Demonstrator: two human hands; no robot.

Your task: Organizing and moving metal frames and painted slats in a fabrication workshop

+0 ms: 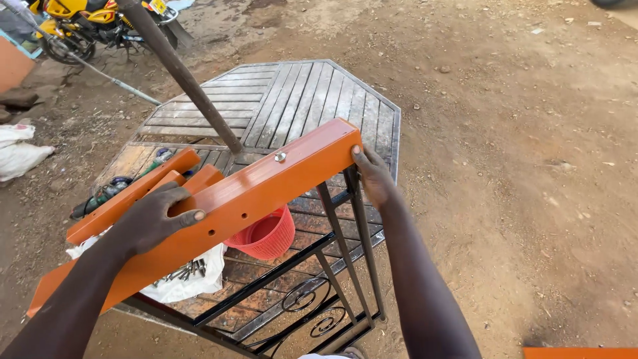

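Below: red basket empty; hands grip orange beam.

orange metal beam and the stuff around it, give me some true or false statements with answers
1. The left hand rests on top of the orange beam. True.
2. The right hand holds the beam at its far end. True.
3. The small basket under the beam is blue. False: it is red.
4. A bolt head sits on the beam's top face near the far end. True.
5. The beam lies flat on the dirt ground. False: it is held up above a black metal frame and an octagonal slatted panel.
6. A bicycle stands at the top right. False: a yellow motorbike stands at the top left.
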